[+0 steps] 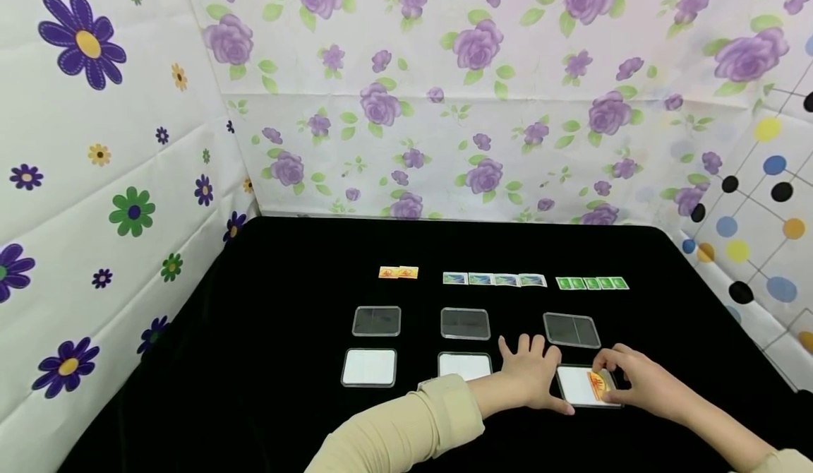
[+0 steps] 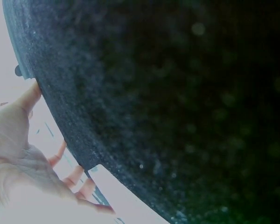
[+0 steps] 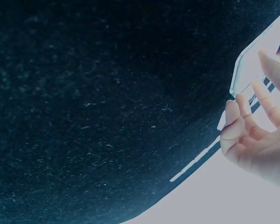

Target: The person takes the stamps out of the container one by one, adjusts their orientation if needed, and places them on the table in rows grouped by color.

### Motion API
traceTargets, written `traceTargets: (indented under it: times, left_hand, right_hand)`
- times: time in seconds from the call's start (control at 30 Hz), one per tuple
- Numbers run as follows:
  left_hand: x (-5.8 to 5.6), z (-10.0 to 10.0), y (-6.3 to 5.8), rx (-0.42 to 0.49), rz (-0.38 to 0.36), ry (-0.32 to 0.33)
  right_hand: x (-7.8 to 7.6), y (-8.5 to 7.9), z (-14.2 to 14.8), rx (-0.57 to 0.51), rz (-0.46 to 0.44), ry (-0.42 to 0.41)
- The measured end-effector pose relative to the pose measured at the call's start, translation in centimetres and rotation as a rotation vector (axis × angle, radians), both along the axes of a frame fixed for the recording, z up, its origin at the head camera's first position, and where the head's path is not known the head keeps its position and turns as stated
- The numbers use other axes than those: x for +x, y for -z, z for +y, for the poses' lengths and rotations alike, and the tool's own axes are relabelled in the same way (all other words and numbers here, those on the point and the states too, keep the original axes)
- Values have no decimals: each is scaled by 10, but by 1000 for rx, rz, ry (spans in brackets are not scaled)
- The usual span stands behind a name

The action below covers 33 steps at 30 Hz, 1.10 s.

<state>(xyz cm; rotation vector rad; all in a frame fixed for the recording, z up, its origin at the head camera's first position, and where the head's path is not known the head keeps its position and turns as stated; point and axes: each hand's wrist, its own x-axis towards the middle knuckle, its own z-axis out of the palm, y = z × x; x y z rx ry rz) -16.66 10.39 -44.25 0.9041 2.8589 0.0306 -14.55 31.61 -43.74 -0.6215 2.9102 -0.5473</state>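
In the head view, my right hand [image 1: 648, 381] holds a small orange picture card [image 1: 598, 386] between thumb and fingertips, over the right end of the rightmost white-bottomed flat case [image 1: 574, 387]. My left hand [image 1: 530, 374] lies spread at that case's left side, its thumb near the lower left corner and its fingers pointing away. The left forearm partly covers the middle white-bottomed case [image 1: 465, 366]. The left wrist view shows the left hand [image 2: 32, 163] with spread fingers close to a white case edge. In the right wrist view, the right hand [image 3: 261, 126] is beside the case [image 3: 256, 56].
A third white-bottomed case [image 1: 369, 368] lies at left. Behind are three clear lids: left [image 1: 377, 321], middle [image 1: 466, 323], right [image 1: 571, 330]. Farther back are two orange cards [image 1: 398, 272], several blue cards [image 1: 494, 279] and several green cards [image 1: 592, 284] on the black cloth [image 1: 286, 303].
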Motion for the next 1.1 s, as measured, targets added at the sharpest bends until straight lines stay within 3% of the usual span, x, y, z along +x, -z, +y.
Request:
traceTargets:
  times: [0.63,0.9,1.1]
  left_hand:
    - [1,-2,-2,10,-4,7]
    - [3,-2,-1,7,2,9]
    - [1,-2,-2,10,9,5]
  right_hand:
    - [-1,-2,-5,0,-54,28]
    - [-2,-3,-3,-133,-184,4]
    - [-4,-3,-1,-169,-198,-13]
